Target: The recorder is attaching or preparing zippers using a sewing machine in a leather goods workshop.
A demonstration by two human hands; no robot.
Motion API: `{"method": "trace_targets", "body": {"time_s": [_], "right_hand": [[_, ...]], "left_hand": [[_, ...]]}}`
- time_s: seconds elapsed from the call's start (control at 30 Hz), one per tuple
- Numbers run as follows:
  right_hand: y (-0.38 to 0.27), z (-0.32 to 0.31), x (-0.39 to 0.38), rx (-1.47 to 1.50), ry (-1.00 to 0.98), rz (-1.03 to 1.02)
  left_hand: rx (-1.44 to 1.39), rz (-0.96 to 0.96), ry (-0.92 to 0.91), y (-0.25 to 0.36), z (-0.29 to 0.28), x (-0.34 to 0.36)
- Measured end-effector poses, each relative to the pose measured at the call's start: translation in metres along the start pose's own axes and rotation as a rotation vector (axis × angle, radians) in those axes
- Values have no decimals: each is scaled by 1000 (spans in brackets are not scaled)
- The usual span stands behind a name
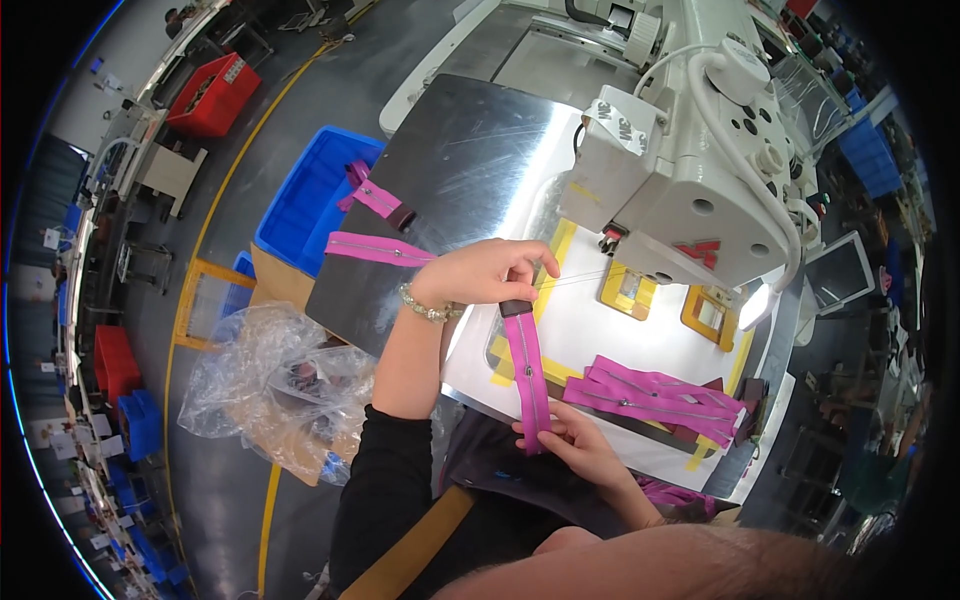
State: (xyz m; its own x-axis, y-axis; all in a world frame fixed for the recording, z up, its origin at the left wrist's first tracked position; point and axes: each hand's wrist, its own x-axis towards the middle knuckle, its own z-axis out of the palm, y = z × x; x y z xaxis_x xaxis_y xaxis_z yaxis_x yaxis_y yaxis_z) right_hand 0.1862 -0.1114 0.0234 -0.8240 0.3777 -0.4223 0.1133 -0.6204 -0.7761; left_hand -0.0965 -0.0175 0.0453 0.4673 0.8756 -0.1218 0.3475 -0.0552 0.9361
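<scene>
My left hand, with a beaded bracelet on the wrist, grips the dark-tabbed top end of a pink zipper strip hanging over the white sewing bed. My right hand pinches that strip's lower end. Beside it, right, lies a pile of pink zippers. Left of my left hand, a pink zipper and a shorter folded one rest on the metal extension table. The white sewing machine stands ahead, its needle area over two yellow frames.
A blue bin sits left of the table, with crumpled plastic bags below it. Red bins and blue crates line the far left beyond yellow floor lines. A monitor-like panel and blue bin are at right.
</scene>
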Motion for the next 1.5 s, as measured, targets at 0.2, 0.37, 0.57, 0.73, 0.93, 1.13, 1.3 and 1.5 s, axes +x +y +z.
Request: {"method": "trace_targets", "body": {"time_s": [0.2, 0.37, 0.57, 0.73, 0.93, 1.13, 1.3, 1.5], "right_hand": [[-4, -3, -14, -223, 92, -13], [-4, -5, -22, -377, 148, 49], [-12, -17, -24, -381, 171, 115], [-36, -22, -14, -573, 123, 76], [-44, -23, -7, -645, 64, 147], [-45, -25, -6, -723, 46, 193], [-58, -15, 13, -768, 117, 124], [-46, -6, 62, -608, 454, -260]], "left_hand": [[9, -55, 40, 1, 5, -1], [60, -52, 55, 7, 6, -2], [76, -19, 60, 11, 6, 2], [44, 14, 95, 10, 3, -2], [7, 25, 82, 10, 2, -2], [17, 61, 105, 9, 3, -1], [-20, -4, 110, 7, 3, -1], [-4, -22, 55, 12, 0, 1]]}}
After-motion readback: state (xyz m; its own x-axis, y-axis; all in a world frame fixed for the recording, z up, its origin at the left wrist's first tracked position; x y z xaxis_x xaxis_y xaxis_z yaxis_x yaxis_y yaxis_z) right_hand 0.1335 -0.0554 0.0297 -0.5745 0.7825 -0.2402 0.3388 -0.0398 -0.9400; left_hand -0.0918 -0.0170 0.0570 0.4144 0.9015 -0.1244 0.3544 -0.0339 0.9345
